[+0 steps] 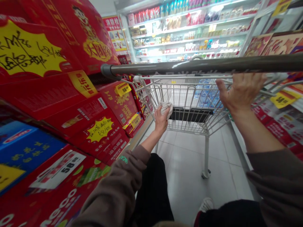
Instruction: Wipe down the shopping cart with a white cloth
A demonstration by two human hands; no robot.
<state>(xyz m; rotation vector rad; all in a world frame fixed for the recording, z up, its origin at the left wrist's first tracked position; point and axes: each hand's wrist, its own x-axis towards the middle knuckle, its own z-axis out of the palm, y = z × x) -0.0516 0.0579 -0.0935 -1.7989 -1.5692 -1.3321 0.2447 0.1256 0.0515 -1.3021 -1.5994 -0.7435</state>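
Note:
My left hand [161, 119] is shut around a crumpled white cloth [165, 109], pressing it against the wire side of a metal shopping cart [182, 101]. My right hand [241, 93] rests at the grey cart handle [201, 65], its fingers curled behind the bar and partly hidden. The cart stands in front of me, with a black flap [189, 115] across its wire basket. Blue-tinted water bottles [207, 94] show through the mesh.
Stacked red gift boxes [94, 126] with yellow price signs wall the left side, close to the cart. Red boxes [281, 126] line the right. A lit shelf [187, 34] of packaged goods stands ahead. The cart's caster [205, 174] sits on white floor tiles [189, 183].

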